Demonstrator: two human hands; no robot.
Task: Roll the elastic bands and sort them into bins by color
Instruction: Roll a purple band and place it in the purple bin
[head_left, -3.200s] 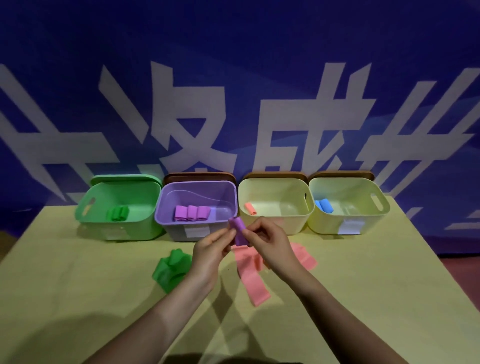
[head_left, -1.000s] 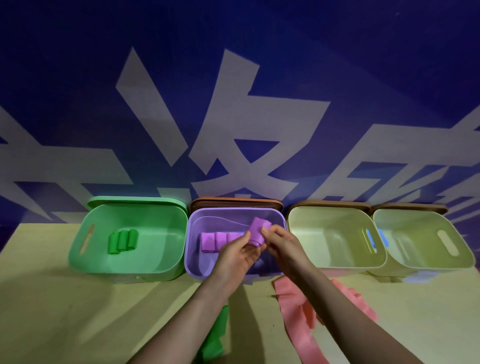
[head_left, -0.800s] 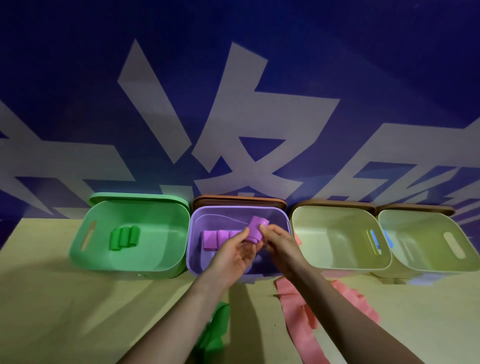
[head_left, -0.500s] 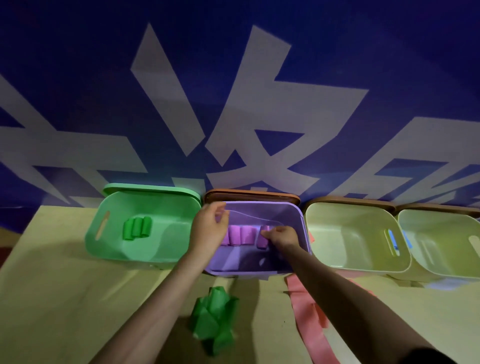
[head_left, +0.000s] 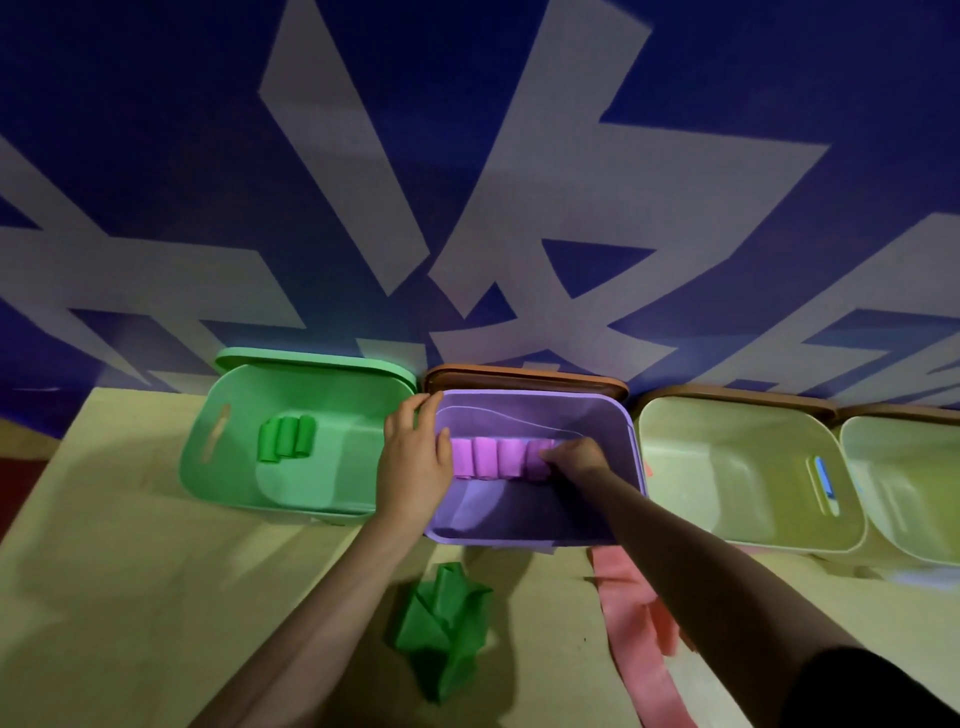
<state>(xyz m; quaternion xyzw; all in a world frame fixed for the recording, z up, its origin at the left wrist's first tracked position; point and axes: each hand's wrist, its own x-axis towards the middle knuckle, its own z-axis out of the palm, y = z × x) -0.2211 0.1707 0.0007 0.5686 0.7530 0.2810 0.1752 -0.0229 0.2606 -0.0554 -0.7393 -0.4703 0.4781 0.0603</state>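
Head view, looking down over both forearms toward a row of bins against a blue banner. The left hand (head_left: 415, 457) lies on the left rim of the purple bin (head_left: 618, 415), where that bin meets the green bin (head_left: 208, 467); its fingers are straight and spread over the edge, thumb inside the bin, gripping nothing. The left forearm runs up from the bottom edge at a slant.

The right hand (head_left: 574, 460) reaches down into the purple bin with its fingers curled, fingertips pressed on the rightmost purple roll (head_left: 537, 460) in a row of four rolled purple bands (head_left: 485, 457) lined side by side across the bin floor. Whether it grips the roll or only pushes it is hard to tell. The right forearm crosses the bin's front right corner, a dark sleeve at the bottom edge.

Three green rolls (head_left: 285, 438) sit together in the green bin. On the table (head_left: 130, 597) in front of the bins lie a crumpled green band (head_left: 441, 634) and an unrolled pink band (head_left: 639, 634), partly under the right arm. Two pale yellow bins (head_left: 748, 540) stand to the right.
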